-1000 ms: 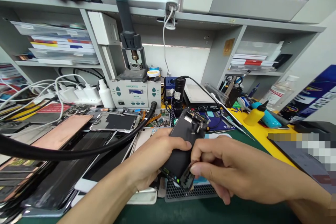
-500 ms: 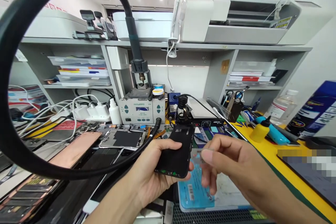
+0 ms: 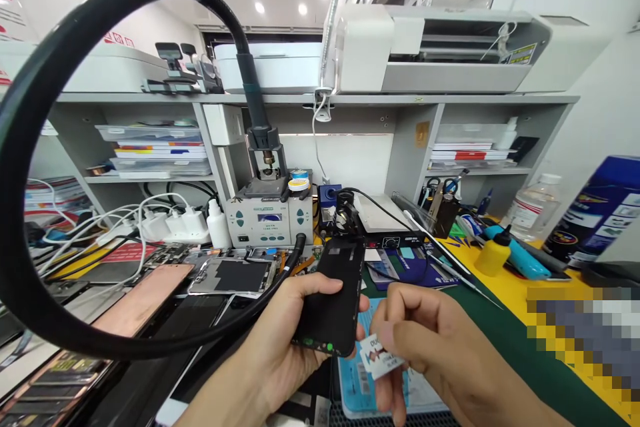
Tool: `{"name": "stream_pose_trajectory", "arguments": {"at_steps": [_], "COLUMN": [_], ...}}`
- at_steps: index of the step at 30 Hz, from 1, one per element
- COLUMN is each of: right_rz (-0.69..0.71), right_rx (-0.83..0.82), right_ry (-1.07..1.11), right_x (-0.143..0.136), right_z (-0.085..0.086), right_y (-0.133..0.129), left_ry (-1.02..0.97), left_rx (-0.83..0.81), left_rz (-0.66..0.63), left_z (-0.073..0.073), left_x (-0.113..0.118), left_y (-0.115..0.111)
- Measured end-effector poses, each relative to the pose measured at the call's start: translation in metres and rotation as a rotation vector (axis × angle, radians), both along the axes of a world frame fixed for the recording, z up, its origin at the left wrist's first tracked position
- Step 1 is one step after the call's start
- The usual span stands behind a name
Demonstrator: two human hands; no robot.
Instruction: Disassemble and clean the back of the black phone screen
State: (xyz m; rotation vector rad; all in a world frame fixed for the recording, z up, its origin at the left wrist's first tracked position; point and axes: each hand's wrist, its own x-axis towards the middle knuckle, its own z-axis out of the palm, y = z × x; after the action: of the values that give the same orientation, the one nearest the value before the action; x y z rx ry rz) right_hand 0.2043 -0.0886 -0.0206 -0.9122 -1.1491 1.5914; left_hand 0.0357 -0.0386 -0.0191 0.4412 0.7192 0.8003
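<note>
My left hand (image 3: 283,333) holds a flat black phone part (image 3: 327,303), probably a display panel, its dark face turned up. The thumb lies on its face and fingertips show past its right edge. Small green dots mark its bottom edge. In my right hand (image 3: 430,347), thumb and forefinger pinch a razor blade (image 3: 383,358) with printed lettering and a cut-out in its middle. The blade is close to the panel's lower right corner, apart from it. Below both hands lies a blue and clear plastic case (image 3: 353,380), partly covered by the right hand.
A black hose (image 3: 125,345) loops from a hot air station (image 3: 270,221) across the left side. Phone parts, including a pink panel (image 3: 155,293), lie at left. A tweezer-like tool (image 3: 465,280), a yellow bottle (image 3: 493,255) and a clear bottle (image 3: 533,210) are at right.
My right hand has moved slightly down, and the razor blade has turned so that its printed face shows. The left hand keeps the panel in nearly the same pose. The whole view has shifted slightly.
</note>
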Motion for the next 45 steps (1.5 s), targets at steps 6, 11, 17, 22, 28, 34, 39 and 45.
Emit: {"name": "stream_pose_trajectory", "arguments": {"at_steps": [6,11,17,22,28,34,39,45], "right_rz": [0.009,-0.006,-0.012,-0.031,-0.041,-0.078,-0.117,-0.154], "right_rx": [0.008,0.013,0.003,0.008,-0.007,-0.018,0.021,0.047], "right_ry": [0.036,0.006,-0.018,-0.037,-0.091,-0.152,-0.253,-0.352], "right_x": [-0.001,-0.001,-0.001,-0.001,-0.002,0.0,0.0,-0.004], "right_z": [0.005,0.005,0.005,0.005,0.01,0.012,0.007,0.005], "right_y": [0.001,0.001,0.002,0.001,0.0,0.001,0.003,0.001], "left_ry": [0.082,0.13,0.133,0.145,0.162,0.179,0.201,0.219], "left_rx": [0.042,0.079,0.084,0.09,0.142,0.19,0.167,0.145], "left_rz": [0.106,0.1,0.082,0.08,0.07,0.078,0.168,0.269], "left_z": [-0.003,0.001,0.002,0.001,0.003,0.005,0.008,0.012], "left_x": [0.002,0.003,0.001,0.002,0.003,0.004,0.008,0.01], "left_y": [-0.005,-0.006,-0.008,-0.008,-0.008,-0.011,-0.015,-0.018]}}
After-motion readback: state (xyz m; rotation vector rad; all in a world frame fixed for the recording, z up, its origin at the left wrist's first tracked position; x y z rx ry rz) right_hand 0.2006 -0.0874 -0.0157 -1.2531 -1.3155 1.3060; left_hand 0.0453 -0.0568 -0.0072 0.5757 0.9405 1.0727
